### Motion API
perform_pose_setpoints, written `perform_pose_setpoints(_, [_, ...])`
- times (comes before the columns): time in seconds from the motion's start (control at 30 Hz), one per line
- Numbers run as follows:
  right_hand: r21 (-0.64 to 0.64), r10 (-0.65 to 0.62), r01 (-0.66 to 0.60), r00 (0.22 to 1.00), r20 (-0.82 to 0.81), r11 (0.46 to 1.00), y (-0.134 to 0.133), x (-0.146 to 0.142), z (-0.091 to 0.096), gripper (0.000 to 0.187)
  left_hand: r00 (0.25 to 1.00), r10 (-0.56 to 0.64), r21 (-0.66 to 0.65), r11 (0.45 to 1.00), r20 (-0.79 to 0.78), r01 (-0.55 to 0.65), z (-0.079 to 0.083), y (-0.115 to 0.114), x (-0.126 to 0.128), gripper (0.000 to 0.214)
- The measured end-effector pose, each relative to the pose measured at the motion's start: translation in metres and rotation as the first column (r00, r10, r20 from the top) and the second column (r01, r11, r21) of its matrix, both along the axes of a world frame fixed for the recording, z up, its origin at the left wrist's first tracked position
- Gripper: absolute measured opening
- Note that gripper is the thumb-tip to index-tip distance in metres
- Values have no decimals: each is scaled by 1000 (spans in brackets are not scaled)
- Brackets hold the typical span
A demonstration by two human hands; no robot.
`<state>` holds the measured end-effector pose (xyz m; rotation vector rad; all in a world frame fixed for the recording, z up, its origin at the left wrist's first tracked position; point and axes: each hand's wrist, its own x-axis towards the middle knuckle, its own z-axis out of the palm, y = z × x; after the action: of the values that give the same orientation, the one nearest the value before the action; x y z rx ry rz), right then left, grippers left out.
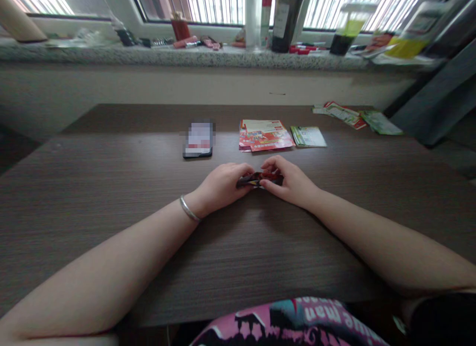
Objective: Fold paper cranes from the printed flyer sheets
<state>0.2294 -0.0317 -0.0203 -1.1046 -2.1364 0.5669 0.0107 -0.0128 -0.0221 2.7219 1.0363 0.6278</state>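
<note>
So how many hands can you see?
2: the left hand, holding the left end of a small dark item, and the right hand, at its right end. No other hands show.

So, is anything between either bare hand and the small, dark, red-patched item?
Nothing visible stands between: the left hand and right hand both hold the small, dark, red-patched item directly, covering parts of it.

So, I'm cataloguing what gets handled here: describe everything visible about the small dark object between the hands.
The small dark object looks thin and flexible, perhaps film or paper, with reddish patches and touches of yellow and white along its near edge. It lies roughly sideways, its left end in the left hand, its right in the right hand. Whether it touches the table or is open is unclear.
</note>
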Motion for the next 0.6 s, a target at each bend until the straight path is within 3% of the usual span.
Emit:
perform_pose_setpoints(0.1, [68, 3, -6, 999, 40, 998, 4, 4, 1, 10, 1000, -30, 61, 998, 0, 30, 1, 1, 0, 13])
perform_pose_setpoints(0.27, [257, 87, -176, 942, 325, 950, 6, 9, 1, 13, 997, -78, 101, 992, 17, 76, 0, 3, -2, 11])
perform_pose_setpoints(0.4, [368, -4, -204, 871, 492, 907, 2, 8, 1, 18, 993, -115, 69, 991, 7, 114, 0, 4, -3, 15])
perform_pose_setpoints(0.6, [429, -85, -225, 801, 593, 875, 3, 8, 1, 17, 989, -143, 96, 985, -43, 146, 2, 3, -2, 16])
